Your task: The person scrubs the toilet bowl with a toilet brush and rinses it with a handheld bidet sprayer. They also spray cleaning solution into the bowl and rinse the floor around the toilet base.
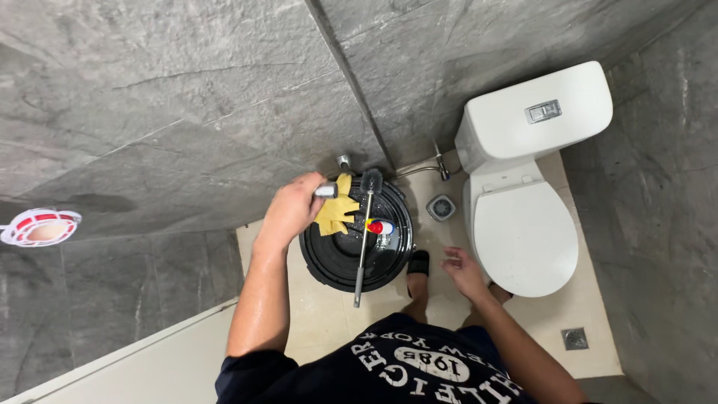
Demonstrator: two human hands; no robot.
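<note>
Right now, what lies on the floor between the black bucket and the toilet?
In the head view, a small round floor drain sits between the black bucket and the toilet, on beige tile.

A bathroom: white toilet (pixel 523 224), grey stone-tiled walls (pixel 187 97), floor drain (pixel 574 338).

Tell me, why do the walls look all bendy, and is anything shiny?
Head view: the wide lens curves the grey walls and tilts the toilet; soft, even light; small glints on the wet black bucket; left hand and right hand look sharp.
</note>
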